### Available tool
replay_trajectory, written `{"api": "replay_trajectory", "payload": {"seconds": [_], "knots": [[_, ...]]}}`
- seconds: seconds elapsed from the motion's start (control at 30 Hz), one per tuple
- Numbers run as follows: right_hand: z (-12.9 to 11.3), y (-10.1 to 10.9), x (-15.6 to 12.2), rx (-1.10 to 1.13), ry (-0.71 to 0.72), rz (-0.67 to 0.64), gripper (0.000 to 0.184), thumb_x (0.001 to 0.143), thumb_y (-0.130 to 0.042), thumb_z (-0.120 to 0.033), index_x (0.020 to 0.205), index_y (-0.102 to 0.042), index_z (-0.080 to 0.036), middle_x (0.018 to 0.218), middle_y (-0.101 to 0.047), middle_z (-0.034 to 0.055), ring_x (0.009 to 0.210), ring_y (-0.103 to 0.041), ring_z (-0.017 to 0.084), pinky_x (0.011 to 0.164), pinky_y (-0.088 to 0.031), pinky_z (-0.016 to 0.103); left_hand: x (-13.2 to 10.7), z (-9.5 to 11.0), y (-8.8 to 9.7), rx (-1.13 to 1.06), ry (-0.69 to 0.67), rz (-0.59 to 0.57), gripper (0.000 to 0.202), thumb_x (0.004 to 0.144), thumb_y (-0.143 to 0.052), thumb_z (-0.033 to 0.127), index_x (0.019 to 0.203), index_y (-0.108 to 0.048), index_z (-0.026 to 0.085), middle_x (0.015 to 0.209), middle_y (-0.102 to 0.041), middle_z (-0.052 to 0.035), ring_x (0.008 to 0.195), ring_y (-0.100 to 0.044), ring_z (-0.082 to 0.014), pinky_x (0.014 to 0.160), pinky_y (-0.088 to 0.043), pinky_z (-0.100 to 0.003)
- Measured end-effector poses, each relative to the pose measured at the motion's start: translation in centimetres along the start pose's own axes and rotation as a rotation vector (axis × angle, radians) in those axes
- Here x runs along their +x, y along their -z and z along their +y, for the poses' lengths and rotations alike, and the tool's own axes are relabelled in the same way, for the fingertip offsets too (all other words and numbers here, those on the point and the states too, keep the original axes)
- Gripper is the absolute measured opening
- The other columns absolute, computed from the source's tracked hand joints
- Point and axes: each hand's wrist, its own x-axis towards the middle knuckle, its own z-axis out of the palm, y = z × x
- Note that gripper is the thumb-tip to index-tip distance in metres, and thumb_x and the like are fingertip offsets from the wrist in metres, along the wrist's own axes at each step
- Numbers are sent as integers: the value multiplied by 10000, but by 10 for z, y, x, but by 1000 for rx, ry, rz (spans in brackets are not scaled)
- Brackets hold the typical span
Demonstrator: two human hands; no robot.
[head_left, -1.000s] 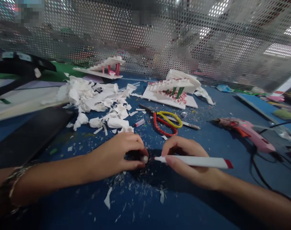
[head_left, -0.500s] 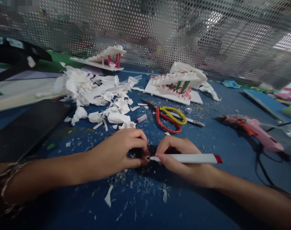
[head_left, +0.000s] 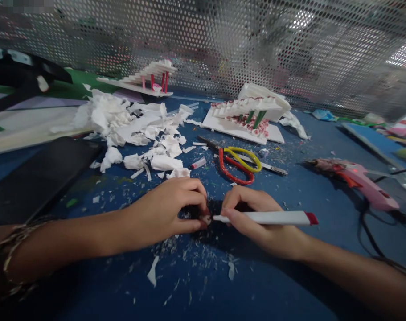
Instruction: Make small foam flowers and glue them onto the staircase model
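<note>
Between the thumb and fingertips of my left hand (head_left: 176, 207) is a tiny pale piece (head_left: 207, 220), too small to name. My right hand (head_left: 263, 223) is closed in a writing grip on a white marker (head_left: 276, 217) with a dark red end. The marker's tip points left and sits close beside the pale piece; I cannot tell whether they touch. Just beyond my hands lies a small clear cap (head_left: 198, 163) with a red end. Scissors (head_left: 238, 178) with one red and one yellow handle rest past my right hand.
Torn white paper (head_left: 136, 129) is heaped behind my left hand. Two small stair models, one with pink posts (head_left: 139, 80) and one with green posts (head_left: 246, 116), stand near the perforated metal screen (head_left: 203, 49). A pink glue gun (head_left: 363, 183) lies right; a black phone-like slab (head_left: 45, 178) lies left.
My right hand and the marker have shifted slightly right, leaving more of the pale piece in view. My left hand keeps its pinch in nearly the same place.
</note>
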Motion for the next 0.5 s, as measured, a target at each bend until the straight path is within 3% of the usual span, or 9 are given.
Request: {"api": "replay_trajectory", "payload": {"seconds": [0.5], "knots": [[1, 0, -1, -10, 14, -19, 138, 770, -434, -210, 638, -421, -170, 556, -453, -34, 492, -399, 65, 463, -333, 194, 0, -1, -1, -17, 6, -2, 29, 713, -581, 212, 702, -598, 191, 815, -544, 21, 764, -504, -112, 692, -349, -218]]}}
